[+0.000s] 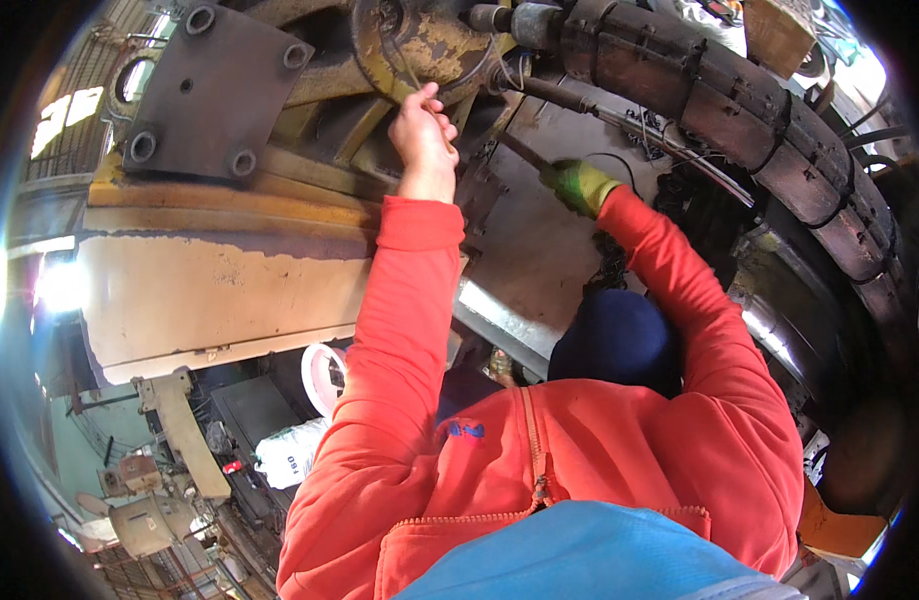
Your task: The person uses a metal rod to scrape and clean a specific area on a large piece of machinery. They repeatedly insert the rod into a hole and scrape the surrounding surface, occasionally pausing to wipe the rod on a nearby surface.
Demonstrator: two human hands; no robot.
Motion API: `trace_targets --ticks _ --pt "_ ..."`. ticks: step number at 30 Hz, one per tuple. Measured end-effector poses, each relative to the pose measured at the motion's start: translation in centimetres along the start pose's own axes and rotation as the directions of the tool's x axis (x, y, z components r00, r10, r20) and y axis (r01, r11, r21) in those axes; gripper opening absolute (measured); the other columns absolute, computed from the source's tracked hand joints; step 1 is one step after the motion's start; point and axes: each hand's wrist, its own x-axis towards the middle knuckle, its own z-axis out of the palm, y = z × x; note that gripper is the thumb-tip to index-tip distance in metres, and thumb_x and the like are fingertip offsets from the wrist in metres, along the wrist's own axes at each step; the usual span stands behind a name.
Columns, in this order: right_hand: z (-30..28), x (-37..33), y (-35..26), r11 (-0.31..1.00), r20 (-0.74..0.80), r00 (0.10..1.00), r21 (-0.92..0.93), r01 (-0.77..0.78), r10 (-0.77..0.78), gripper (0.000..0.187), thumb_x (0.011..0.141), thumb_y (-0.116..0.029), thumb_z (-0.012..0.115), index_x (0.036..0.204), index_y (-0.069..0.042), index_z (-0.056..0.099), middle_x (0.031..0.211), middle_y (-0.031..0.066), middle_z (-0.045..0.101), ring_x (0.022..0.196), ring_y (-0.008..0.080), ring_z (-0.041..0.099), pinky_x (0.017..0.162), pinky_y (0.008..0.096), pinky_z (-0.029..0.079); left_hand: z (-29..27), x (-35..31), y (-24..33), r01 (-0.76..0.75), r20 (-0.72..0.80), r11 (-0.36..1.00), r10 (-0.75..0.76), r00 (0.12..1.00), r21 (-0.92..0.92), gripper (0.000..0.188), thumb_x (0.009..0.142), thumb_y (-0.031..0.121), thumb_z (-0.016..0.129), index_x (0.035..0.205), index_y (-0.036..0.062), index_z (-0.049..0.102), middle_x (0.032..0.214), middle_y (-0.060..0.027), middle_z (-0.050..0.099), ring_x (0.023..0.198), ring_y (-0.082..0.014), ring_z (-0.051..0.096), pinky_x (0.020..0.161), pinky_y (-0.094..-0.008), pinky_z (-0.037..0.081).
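My left hand [425,132] is bare and raised against the yellow-painted machine casting [445,45], with its fingers curled. A thin wire-like line runs down the casting to the fingers, but what they hold is hidden. My right hand [580,187], in a yellow-green glove, is closed round the end of a dark, narrow bar [525,152]. The bar slants up and left toward the casting's underside. Its far end is hard to make out.
A thick, dark, banded curved pipe [715,110] arcs along the right, with a thinner metal rod [630,122] below it. A steel plate with corner bushings [215,95] sits at upper left. At lower left are a white bag [290,452] and a white ring-shaped roll [321,378].
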Motion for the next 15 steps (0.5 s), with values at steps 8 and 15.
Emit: trace_targets --ticks 8,15 --pt "-4.8 -3.8 -22.8 0.37 -0.714 0.579 0.453 0.811 -0.394 0.026 0.089 -0.027 0.052 0.108 -0.01 0.05 0.073 0.0006 0.051 0.058 0.0097 0.046 0.052 0.0251 0.036 1.0 9.2 -2.2 -0.09 0.137 0.986 0.109 0.985 -0.138 0.018 0.084 0.017 0.052 0.095 0.0049 0.059 0.068 -0.0025 0.052 0.045 -0.0117 0.041 0.037 -0.0239 0.033" --pt "0.2 4.4 -22.8 0.49 -0.868 0.228 -0.02 0.871 -0.442 0.019 0.092 -0.024 0.048 0.097 -0.006 0.054 0.075 -0.0027 0.05 0.067 0.0068 0.046 0.057 0.0231 0.039 1.4 16.1 -5.6 -0.797 0.326 0.601 0.742 0.586 0.067 0.026 0.088 0.024 0.049 0.1 0.0049 0.061 0.087 -0.0067 0.063 0.075 -0.0217 0.059 0.071 -0.0337 0.047"
